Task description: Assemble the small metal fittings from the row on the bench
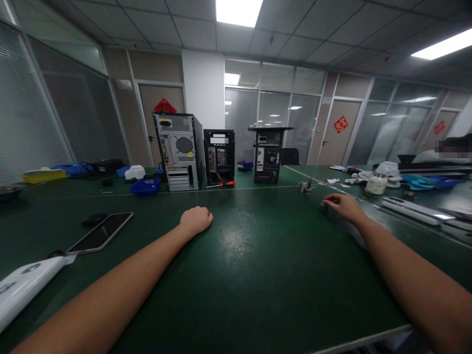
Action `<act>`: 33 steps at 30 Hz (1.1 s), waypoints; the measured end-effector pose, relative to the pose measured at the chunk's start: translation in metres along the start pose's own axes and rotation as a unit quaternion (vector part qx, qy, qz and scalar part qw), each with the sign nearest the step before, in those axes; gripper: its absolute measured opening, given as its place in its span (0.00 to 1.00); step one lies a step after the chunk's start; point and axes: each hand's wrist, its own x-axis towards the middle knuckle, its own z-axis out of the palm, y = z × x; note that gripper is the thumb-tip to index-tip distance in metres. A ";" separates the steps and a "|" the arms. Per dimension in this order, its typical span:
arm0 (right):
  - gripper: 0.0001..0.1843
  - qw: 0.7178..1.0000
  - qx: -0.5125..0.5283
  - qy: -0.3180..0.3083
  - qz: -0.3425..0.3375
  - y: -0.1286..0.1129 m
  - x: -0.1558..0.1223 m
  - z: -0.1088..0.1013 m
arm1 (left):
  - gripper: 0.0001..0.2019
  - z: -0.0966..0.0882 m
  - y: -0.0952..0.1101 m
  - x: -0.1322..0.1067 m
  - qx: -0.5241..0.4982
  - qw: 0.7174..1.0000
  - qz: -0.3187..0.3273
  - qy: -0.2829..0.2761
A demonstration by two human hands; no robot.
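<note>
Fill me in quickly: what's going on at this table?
A person's right hand has its fingertips at a small dark metal piece; whether it is gripped isn't clear. The left hand rests curled on the green table. Small metal parts stand beyond the right hand. Three computer cases stand farther back, with a red-handled screwdriver lying by the middle one.

Green tabletop [236,275] | three computer cases [180,157] | red-handled screwdriver [226,184] | phone [103,232] | blue tray [145,187] | metal pieces [303,187]
</note>
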 end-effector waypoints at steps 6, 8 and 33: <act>0.18 1.000 -0.028 -0.012 -0.006 -0.015 0.003 -0.012 | 0.25 -0.014 -0.005 0.001 -0.007 1.000 0.003 -0.004; 0.18 0.999 -0.044 -0.020 -0.011 -0.021 0.005 -0.017 | 0.25 -0.020 -0.006 0.002 -0.009 1.000 0.005 -0.004; 0.19 0.979 0.168 -0.103 0.043 -0.100 0.062 -0.022 | 0.22 -0.087 -0.076 0.023 -0.033 0.999 0.015 0.023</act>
